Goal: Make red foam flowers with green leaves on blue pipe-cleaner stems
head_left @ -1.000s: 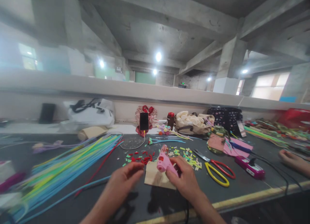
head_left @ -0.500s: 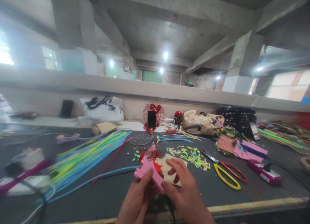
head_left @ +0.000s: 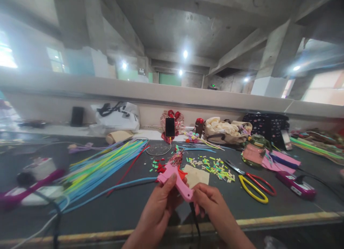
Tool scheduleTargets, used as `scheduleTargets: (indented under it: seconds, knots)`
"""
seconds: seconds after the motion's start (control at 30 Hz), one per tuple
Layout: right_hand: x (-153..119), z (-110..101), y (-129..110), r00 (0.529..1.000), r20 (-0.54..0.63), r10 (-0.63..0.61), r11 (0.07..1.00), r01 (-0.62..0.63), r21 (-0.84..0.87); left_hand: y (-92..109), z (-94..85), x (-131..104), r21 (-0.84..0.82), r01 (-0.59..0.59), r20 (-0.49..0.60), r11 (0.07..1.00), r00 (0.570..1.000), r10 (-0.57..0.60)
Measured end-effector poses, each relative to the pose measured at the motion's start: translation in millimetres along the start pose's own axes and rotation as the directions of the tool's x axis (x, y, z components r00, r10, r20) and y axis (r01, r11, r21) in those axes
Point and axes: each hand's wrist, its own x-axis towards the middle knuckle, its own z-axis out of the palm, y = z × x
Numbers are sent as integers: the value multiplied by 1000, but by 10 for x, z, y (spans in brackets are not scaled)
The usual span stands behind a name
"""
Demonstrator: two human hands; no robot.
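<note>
Concrete workshop, dark table (head_left: 113, 213) cluttered. Am holding pink glue gun (head_left: 176, 179) over near edge, left hand (head_left: 161, 209) wrapping body, right hand (head_left: 212, 206) pinching handle end. Keeping nozzle aimed away from fingers, cord (head_left: 195, 220) slack. Versus half second ago: right hand now sliding off brown paper (head_left: 197, 176), gripping lower.

A dark worktable (head_left: 129, 209) fills the lower frame, colored straws (head_left: 102, 166) fanned across its left. Yellow-and-red scissors (head_left: 252, 186) lie lower right (beside scattered confetti-like cuttings (head_left: 215, 166)).
</note>
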Motion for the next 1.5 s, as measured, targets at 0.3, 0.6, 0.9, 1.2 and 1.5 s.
scheduleTargets:
  seconds: [0.3, 0.6, 0.9, 1.2, 1.5]
  knots:
    - [-80, 3, 23, 999, -41, -19, 998, 16, -66, -113, -25, -45, 7, -46, 36, 999, 998, 45]
    - [-216, 73, -7, 953, -181, -244, 883, 141, -447, -163, -51, -107, -112, 0, 93, 994, 996, 10]
    - [-232, 163, 26, 804, -201, -559, 700, 328, -635, -233, -82, -84, -181, 23, 113, 983, 994, -3]
    - [-137, 68, -23, 972, -205, -114, 992, 100, -79, -105, -15, -169, -163, -25, 205, 986, 977, 59]
    - [133, 186, 40, 944, 76, 321, 668, -283, 688, 160, 57, -253, -20, -123, 293, 992, 948, 123]
